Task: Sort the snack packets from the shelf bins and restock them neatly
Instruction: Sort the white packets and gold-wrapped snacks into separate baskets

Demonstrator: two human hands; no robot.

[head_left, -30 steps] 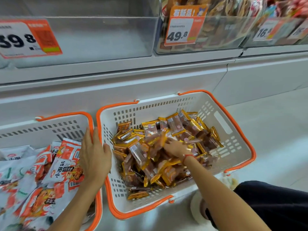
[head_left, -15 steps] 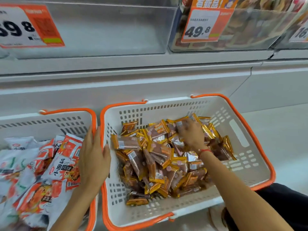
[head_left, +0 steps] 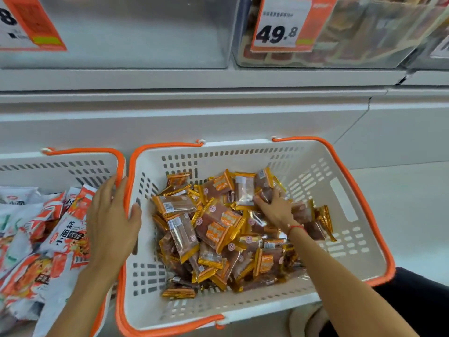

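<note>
A white basket with orange handles (head_left: 315,164) holds a heap of small brown-and-gold snack packets (head_left: 213,229). My right hand (head_left: 275,209) is in the back right of the heap, thumb and fingers curled around packets, beside one packet with a clear back (head_left: 245,190) that stands up. My left hand (head_left: 110,222) lies flat over the touching rims of this basket and a second basket (head_left: 73,164) on the left, thumb inside the right one. The left basket holds larger white-and-orange snack packets (head_left: 65,239).
Above the baskets a white shelf ledge (head_left: 194,79) carries a clear bin (head_left: 136,32) with nothing visible inside and another bin with snacks (head_left: 364,40) behind a 49.8 price tag (head_left: 281,25). My dark-clothed knee (head_left: 418,302) is at the lower right, pale floor (head_left: 413,215) beyond.
My right hand has moved from the middle of the heap to its back right and closed on packets there. My left hand has stayed on the basket rims.
</note>
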